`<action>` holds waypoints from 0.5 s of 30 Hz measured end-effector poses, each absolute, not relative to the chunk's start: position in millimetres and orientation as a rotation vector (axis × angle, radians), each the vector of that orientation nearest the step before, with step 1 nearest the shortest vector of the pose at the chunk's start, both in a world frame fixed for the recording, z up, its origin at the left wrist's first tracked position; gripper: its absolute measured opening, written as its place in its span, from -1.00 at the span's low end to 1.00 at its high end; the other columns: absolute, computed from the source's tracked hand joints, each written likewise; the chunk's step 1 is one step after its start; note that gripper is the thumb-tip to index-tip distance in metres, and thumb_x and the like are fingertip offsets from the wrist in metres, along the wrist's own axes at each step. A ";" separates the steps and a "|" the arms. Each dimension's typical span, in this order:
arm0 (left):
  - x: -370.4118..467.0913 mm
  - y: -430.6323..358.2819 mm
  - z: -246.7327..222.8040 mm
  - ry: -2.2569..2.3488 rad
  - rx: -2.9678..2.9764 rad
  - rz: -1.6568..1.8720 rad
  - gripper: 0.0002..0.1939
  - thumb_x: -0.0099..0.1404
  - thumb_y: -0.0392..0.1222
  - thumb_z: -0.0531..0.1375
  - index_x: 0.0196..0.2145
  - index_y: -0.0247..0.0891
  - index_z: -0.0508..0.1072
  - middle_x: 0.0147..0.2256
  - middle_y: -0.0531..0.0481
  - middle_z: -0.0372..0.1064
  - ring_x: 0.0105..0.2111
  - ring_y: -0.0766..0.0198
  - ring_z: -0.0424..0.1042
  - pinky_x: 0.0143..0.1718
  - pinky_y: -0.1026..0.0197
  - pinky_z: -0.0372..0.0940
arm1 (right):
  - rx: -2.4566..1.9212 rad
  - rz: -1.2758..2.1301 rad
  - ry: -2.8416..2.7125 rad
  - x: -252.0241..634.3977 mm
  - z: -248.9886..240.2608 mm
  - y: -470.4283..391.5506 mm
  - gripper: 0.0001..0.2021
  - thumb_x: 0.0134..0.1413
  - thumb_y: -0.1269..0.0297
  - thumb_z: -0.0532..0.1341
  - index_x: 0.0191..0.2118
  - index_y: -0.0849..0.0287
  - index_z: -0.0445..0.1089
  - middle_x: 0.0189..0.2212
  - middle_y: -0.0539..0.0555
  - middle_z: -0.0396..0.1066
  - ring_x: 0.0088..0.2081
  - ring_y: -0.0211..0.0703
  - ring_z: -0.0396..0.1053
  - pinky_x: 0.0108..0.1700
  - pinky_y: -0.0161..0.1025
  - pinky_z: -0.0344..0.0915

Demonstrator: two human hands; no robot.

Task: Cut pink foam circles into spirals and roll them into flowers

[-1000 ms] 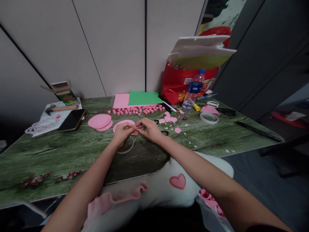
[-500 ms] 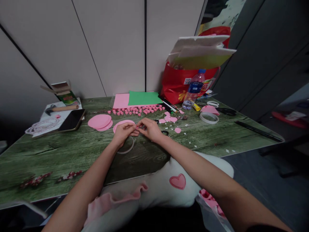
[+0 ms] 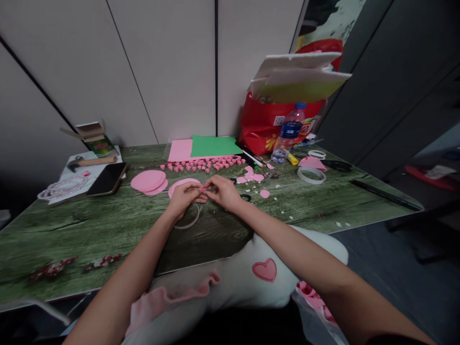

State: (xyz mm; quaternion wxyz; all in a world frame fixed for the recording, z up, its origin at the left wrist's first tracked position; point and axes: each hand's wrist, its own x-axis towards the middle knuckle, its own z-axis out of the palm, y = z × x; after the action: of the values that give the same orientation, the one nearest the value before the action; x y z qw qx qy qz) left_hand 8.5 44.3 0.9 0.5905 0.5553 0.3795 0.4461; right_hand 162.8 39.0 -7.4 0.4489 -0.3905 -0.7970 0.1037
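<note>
My left hand [image 3: 186, 195] and my right hand [image 3: 223, 191] meet over the middle of the table, fingertips pinched together. Between them is a small pink piece [image 3: 203, 189], mostly covered by the fingers; it looks like pink paper, but its exact shape is too small to tell. Under my left wrist lies a roll of tape [image 3: 196, 220], partly hidden. A pink paper circle [image 3: 185, 182] rests just behind my left hand. Beyond both hands several small pink rolled paper pieces [image 3: 208, 165] are lined up in rows. Dark scissor handles [image 3: 246, 197] show beside my right hand.
Stacked pink circles [image 3: 148, 180], a phone [image 3: 108, 179], a hammer [image 3: 91, 162] and a string of beads [image 3: 63, 188] lie left. On the right are a water bottle [image 3: 287, 134], a red bag [image 3: 258, 120], white tape [image 3: 311, 175] and pink scraps [image 3: 265, 193]. Green paper [image 3: 216, 145] lies at the back.
Both hands stay in nearly the same place, with only slight finger movement around the small pink piece. Nothing else on the table has visibly moved.
</note>
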 end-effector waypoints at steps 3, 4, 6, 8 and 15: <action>8.6 43.7 1.0 0.881 1.287 1.045 -0.73 -0.12 -0.20 0.26 -0.43 -0.38 0.35 -0.53 -0.01 0.38 -0.54 0.28 0.42 -0.40 0.14 0.37 | -0.952 0.268 -1.980 162.4 -7.0 38.0 -0.90 -0.06 0.31 0.14 -0.36 0.20 0.29 -0.43 0.03 0.26 -0.42 -0.29 0.24 -0.41 -0.36 0.17; 8.7 43.6 0.9 0.879 1.286 1.044 -0.73 -0.12 -0.20 0.26 -0.43 -0.38 0.35 -0.53 -0.01 0.38 -0.53 0.28 0.42 -0.41 0.14 0.37 | -0.949 0.272 -1.981 162.4 -6.9 37.7 -0.90 -0.06 0.31 0.14 -0.36 0.20 0.29 -0.43 0.03 0.26 -0.42 -0.29 0.24 -0.41 -0.36 0.17; 8.8 43.8 0.6 0.872 1.286 1.044 -0.73 -0.11 -0.19 0.26 -0.43 -0.37 0.34 -0.53 -0.01 0.38 -0.53 0.27 0.42 -0.41 0.14 0.37 | -0.941 0.278 -1.983 162.6 -6.9 37.5 -0.89 -0.06 0.32 0.15 -0.35 0.20 0.29 -0.43 0.03 0.26 -0.41 -0.29 0.24 -0.41 -0.37 0.18; 8.7 44.2 0.1 0.867 1.291 1.043 -0.74 -0.09 -0.19 0.25 -0.42 -0.37 0.34 -0.53 -0.01 0.38 -0.53 0.27 0.42 -0.40 0.13 0.37 | -0.931 0.283 -1.988 163.1 -7.0 37.5 -0.89 -0.06 0.33 0.15 -0.34 0.20 0.29 -0.42 0.03 0.25 -0.41 -0.29 0.24 -0.41 -0.37 0.18; 8.0 45.0 -0.7 0.884 1.308 1.015 -0.72 -0.07 -0.17 0.24 -0.39 -0.36 0.33 -0.49 -0.02 0.38 -0.53 0.27 0.43 -0.40 0.14 0.37 | -0.916 0.238 -2.015 164.4 -7.2 38.8 -0.89 -0.05 0.40 0.13 -0.33 0.17 0.34 -0.40 0.04 0.26 -0.38 -0.28 0.22 -0.36 -0.35 0.16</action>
State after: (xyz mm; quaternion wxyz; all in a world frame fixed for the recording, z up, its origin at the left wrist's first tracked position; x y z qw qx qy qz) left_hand 8.0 45.0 -0.7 0.5911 0.5621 0.3800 0.4361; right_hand 164.4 38.8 -7.2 0.4421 -0.3691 -0.8119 0.0960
